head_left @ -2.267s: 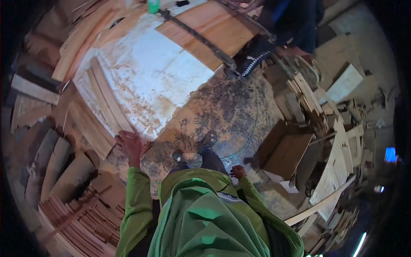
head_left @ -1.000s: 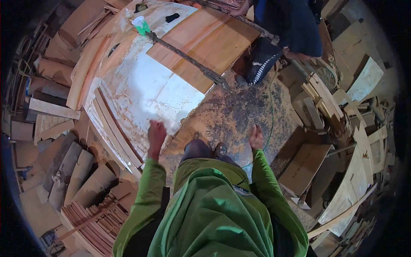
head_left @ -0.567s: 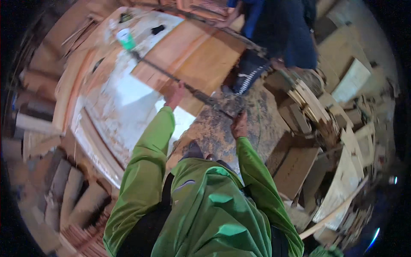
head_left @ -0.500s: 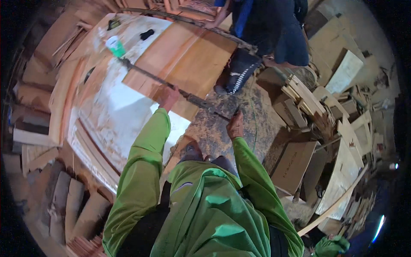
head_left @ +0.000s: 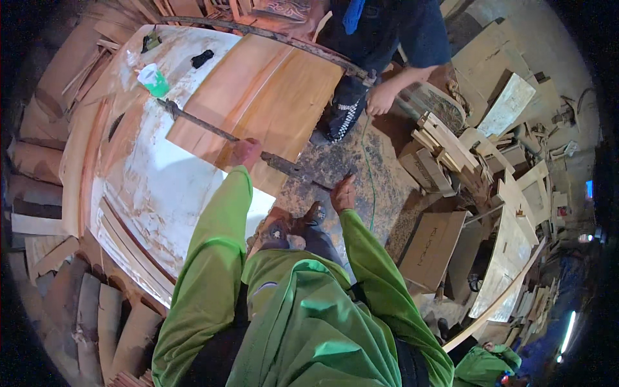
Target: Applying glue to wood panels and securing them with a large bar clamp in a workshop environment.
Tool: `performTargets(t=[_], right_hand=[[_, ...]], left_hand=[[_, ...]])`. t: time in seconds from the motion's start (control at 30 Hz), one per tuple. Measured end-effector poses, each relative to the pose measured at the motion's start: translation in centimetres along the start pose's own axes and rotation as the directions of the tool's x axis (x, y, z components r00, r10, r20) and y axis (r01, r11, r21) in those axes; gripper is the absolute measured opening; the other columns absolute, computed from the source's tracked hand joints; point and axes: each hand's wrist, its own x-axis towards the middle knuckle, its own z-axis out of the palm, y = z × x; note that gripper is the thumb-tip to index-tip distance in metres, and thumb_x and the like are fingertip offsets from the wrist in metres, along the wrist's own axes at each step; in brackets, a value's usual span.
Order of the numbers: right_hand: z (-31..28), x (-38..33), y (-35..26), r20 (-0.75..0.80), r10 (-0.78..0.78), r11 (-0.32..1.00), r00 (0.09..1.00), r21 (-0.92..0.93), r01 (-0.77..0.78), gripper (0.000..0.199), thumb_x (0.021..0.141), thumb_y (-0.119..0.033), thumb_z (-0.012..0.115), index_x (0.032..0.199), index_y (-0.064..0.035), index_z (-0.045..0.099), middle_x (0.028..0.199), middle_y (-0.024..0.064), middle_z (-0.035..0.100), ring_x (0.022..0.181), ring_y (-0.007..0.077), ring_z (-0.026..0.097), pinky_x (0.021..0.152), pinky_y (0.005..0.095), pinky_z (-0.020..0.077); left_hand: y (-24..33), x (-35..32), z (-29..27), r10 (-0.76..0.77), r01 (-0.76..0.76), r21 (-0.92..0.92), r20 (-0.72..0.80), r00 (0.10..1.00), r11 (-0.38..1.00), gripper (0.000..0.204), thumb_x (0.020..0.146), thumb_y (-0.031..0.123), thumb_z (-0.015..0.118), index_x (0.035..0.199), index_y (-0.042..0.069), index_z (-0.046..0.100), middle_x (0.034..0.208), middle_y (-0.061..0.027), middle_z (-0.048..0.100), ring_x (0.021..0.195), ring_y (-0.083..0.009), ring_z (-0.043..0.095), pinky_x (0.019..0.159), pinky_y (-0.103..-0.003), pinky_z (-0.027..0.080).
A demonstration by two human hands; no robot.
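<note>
A long dark metal bar clamp (head_left: 206, 126) lies slantwise across the near edge of a wooden panel (head_left: 264, 90) made of boards side by side. My left hand (head_left: 247, 153) is closed around the bar at about its middle. At the clamp's screw end, beyond the table edge, my right hand (head_left: 343, 193) is closed on the handle; its fingers are partly hidden. A second bar clamp (head_left: 284, 40) spans the panel's far edge. Beside its right end is a co-worker's hand (head_left: 382, 98). The panel rests on a white-stained worktable (head_left: 155, 180).
A white and green tub (head_left: 153, 80) and a black object (head_left: 202, 59) stand on the table. Wood offcuts (head_left: 451, 148) and a cardboard box (head_left: 432, 251) lie at the right. A thin green cord (head_left: 369, 168) crosses the sawdust-covered floor. Rolled pieces (head_left: 109, 316) lie at the lower left.
The whole view has shifted, so table and clamp appear further left. The co-worker's arm now reaches down by the far clamp's right end. My hands keep their hold on the near clamp.
</note>
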Motion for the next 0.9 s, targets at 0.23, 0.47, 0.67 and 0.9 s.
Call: performTargets(t=[0.23, 0.47, 0.67, 0.9], right_hand=[[-0.3, -0.2, 0.3, -0.079, -0.379, 0.772, 0.922, -0.576, 0.268, 0.019, 0.088, -0.017, 0.058, 0.083, -0.0004, 0.05, 0.058, 0.0063, 0.051, 0.053, 0.0282, 0.047, 0.058, 0.043, 0.0405], [-0.8, -2.0, -2.9, 0.291, -0.09, 0.336, 0.953, -0.892, 0.304, 0.053, 0.085, -0.02, 0.054, 0.124, 0.0148, 0.048, 0.114, 0.028, 0.059, 0.104, 0.0418, 0.057, 0.095, 0.0512, 0.0398], [-2.5, 4.4, 5.7, 0.509, -0.335, -0.611, 0.793, -0.758, 0.228, 0.035, 0.094, -0.018, 0.043, 0.113, 0.0049, 0.063, 0.115, 0.025, 0.06, 0.108, 0.0463, 0.055, 0.099, 0.0689, 0.0301], [-2.5, 4.3, 6.2, 0.059, -0.416, 0.304, 0.907, -0.931, 0.2, 0.066, 0.079, -0.024, 0.062, 0.126, 0.0094, 0.032, 0.094, 0.0276, 0.063, 0.085, 0.0432, 0.062, 0.077, 0.0464, 0.0488]], left_hand=[[1.3, -0.8, 0.4, -0.213, 0.182, -0.231, -0.115, 0.97, 0.956, 0.038, 0.08, 0.034, 0.054, 0.085, -0.001, 0.066, 0.081, -0.0189, 0.068, 0.081, -0.0361, 0.067, 0.072, -0.046, 0.053], [2.8, -2.1, -2.0, -0.245, 0.255, -0.094, 0.106, 0.964, 0.962, 0.049, 0.08, 0.033, 0.057, 0.108, -0.007, 0.056, 0.095, -0.0175, 0.068, 0.089, -0.0343, 0.066, 0.076, -0.042, 0.053], [0.3, -0.9, 0.1, -0.185, 0.186, -0.168, 0.024, 0.982, 0.968, 0.062, 0.082, 0.032, 0.055, 0.12, -0.015, 0.043, 0.097, -0.0242, 0.066, 0.095, -0.0343, 0.065, 0.079, -0.041, 0.053], [2.8, -2.4, -4.4, -0.036, 0.051, -0.077, 0.189, 0.981, 0.996, 0.061, 0.083, 0.03, 0.053, 0.119, -0.018, 0.045, 0.096, -0.0237, 0.067, 0.092, -0.0341, 0.066, 0.078, -0.041, 0.053]])
